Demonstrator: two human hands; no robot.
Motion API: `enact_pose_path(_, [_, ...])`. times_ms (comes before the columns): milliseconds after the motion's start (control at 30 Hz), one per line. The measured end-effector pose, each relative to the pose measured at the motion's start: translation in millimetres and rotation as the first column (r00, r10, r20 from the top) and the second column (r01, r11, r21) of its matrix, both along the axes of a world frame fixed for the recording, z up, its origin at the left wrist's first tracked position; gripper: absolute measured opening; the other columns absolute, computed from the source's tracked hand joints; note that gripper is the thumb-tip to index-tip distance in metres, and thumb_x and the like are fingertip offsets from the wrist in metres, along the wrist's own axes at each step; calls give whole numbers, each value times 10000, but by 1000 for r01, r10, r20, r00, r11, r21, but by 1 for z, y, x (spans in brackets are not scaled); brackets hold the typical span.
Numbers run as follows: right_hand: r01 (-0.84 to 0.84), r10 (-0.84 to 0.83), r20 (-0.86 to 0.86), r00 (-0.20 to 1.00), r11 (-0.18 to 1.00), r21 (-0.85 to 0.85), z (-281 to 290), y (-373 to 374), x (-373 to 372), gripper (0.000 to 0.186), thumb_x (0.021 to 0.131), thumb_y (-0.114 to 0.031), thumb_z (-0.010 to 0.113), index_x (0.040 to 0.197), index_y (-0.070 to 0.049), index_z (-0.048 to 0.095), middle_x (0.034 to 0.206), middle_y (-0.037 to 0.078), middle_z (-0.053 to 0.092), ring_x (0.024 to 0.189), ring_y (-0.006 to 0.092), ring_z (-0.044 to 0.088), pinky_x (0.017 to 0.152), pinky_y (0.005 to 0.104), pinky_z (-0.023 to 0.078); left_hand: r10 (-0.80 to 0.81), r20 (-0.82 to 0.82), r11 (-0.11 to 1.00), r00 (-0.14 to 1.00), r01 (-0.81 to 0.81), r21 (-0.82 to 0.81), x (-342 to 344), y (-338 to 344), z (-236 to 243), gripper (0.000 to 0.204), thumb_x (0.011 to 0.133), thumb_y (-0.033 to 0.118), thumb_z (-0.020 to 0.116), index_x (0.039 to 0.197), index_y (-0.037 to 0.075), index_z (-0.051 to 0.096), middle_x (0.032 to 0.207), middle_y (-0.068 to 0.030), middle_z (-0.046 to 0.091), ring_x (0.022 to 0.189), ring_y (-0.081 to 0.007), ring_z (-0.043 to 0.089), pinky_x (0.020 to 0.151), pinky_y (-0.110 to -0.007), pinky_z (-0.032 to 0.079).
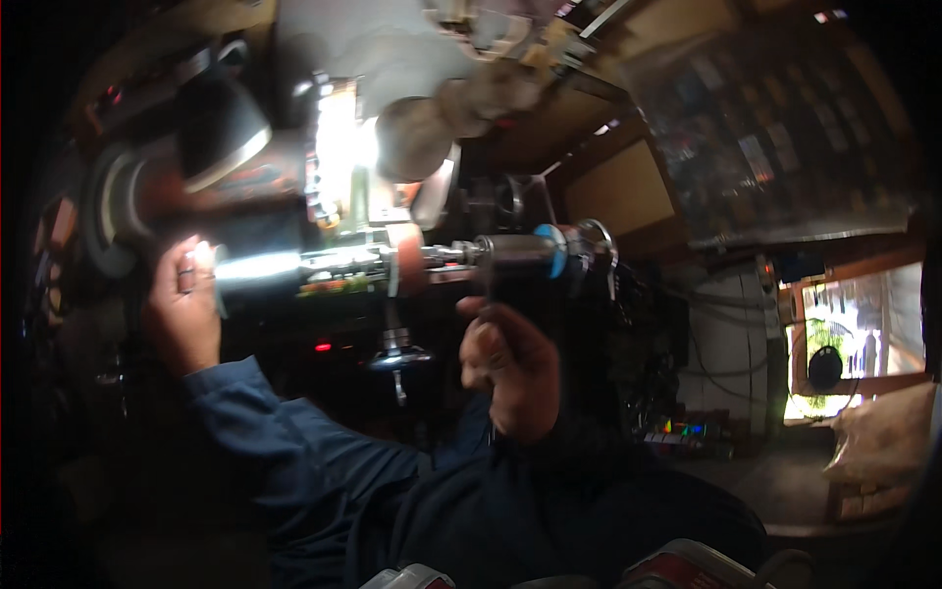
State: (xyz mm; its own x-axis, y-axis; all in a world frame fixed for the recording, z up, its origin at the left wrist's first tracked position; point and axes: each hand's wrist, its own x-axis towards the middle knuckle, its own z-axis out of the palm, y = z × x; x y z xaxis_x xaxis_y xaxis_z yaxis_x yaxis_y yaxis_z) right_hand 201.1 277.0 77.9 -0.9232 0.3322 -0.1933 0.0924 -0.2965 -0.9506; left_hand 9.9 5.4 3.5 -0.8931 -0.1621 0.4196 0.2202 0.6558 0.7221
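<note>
A small bench lathe (339, 262) runs across the middle, its bright metal parts blurred. My left hand (184, 304) is at its left end, fingers curled at the pale rim of a disc (219, 282) beside a shiny cylinder (260, 267). What those fingers grip is partly hidden. Below the grey cylindrical tailstock (512, 252), my right hand (515, 368) is closed in a fist round a thin lever (489, 285) that rises toward it. A blue ring (556, 251) circles the tailstock's right part. A reddish round part (406, 258) sits mid-lathe.
A dark lamp shade (218, 133) hangs over the left side. A round beige object (412, 139) stands behind the lathe, beside a bright light. Below the lathe projects a shiny handwheel (397, 359). A clear sheet (775, 147) covers small items at upper right, above a window (854, 334).
</note>
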Motion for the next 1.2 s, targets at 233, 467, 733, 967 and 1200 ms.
enact_pose_path(233, [562,-512,-293,808,516,646,-39,189,87,215,914,-167,723,880,35,660,767,-8,637,686,37,510,597,225,412,-84,-3,996,996,84,-35,-21,-12,-21,200,959,168,653,1106,33,676,1044,-98,727,952,-146,671,847,-290,517])
enact_pose_path(467, [798,-894,27,447,412,440,-100,358,191,370,860,-350,771,851,10,687,700,45,643,591,121,581,560,264,446,-20,81,981,997,35,-191,-21,-25,-19,221,991,211,618,1153,74,679,852,10,668,816,-43,588,721,-227,469])
enact_pose_path(733, [-108,-959,27,281,-4,994,-298,608,279,315,858,-321,696,1020,-55,738,979,152,719,862,303,672,792,451,513,-231,73,972,970,234,-30,-42,-29,-31,243,1000,142,498,1144,21,652,1047,-84,695,962,-175,648,881,-315,499])
enact_pose_path(967, [-457,-651,217,728,-224,861,-235,807,340,268,861,-269,670,1022,-63,728,996,184,688,919,340,668,857,472,509,-300,-41,946,953,292,-140,-25,-39,-38,261,915,62,576,1143,-63,593,1285,-177,634,1014,-219,612,1011,-335,442])
enact_pose_path(1200, [-110,-723,-118,681,-261,959,-275,507,131,223,909,-179,602,1041,-22,690,997,204,693,951,365,663,839,446,519,-141,151,937,978,181,-298,-27,-19,27,224,920,94,579,1094,-44,610,1282,-156,629,987,-283,643,871,-346,512])
